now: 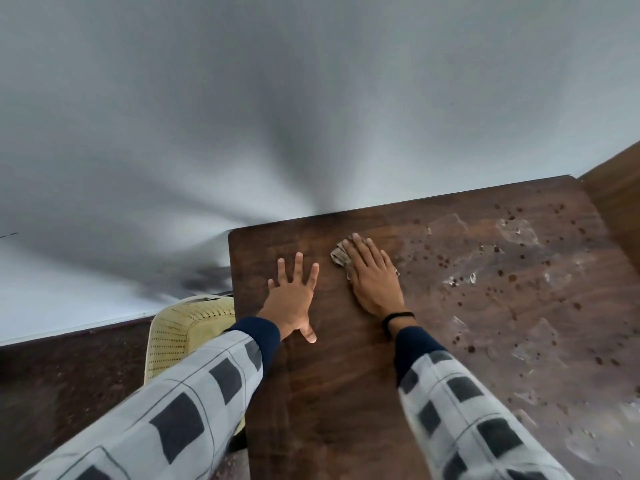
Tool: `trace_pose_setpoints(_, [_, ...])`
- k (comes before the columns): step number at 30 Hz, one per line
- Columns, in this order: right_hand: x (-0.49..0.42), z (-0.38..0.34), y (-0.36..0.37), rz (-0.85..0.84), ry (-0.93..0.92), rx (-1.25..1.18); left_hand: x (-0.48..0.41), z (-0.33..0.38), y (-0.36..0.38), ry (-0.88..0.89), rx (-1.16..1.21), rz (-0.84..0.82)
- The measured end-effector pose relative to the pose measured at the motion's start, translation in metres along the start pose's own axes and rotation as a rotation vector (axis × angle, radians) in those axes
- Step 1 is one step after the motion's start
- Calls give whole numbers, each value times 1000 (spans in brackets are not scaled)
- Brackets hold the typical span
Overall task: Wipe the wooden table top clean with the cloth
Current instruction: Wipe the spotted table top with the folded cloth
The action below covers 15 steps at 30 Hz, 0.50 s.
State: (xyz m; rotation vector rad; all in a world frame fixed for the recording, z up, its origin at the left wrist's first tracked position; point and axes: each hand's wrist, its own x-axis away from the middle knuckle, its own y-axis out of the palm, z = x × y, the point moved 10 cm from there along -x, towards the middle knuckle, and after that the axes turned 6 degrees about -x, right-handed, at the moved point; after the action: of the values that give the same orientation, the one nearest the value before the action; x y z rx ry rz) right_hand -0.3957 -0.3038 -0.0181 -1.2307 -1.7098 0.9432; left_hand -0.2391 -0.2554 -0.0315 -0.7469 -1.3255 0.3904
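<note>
The dark wooden table top (346, 393) fills the lower right of the view, set against a white wall. My right hand (372, 273) lies flat near the far edge, pressing a crumpled beige cloth (341, 255) onto the wood; only the cloth's left part shows past my fingers. My left hand (294, 299) rests beside it with fingers spread, palm down on the table, holding nothing. To the right of the cloth the surface is marked with white smears (519, 233) and several dark brown spots (502, 271).
A cream perforated plastic chair (183, 334) stands at the table's left edge, partly under my left sleeve. A dark floor (69, 382) lies to the left. A brown wooden panel (616, 188) rises at the table's far right corner.
</note>
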Motion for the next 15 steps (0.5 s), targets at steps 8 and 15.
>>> trace_pose_setpoints(8, [-27,46,-32,152,390,-114,-1,-2,3,-6,-8,6])
trace_pose_setpoints(15, [-11,35,-23,41,-14,-5,-3,-1,3,-6,-1,-11])
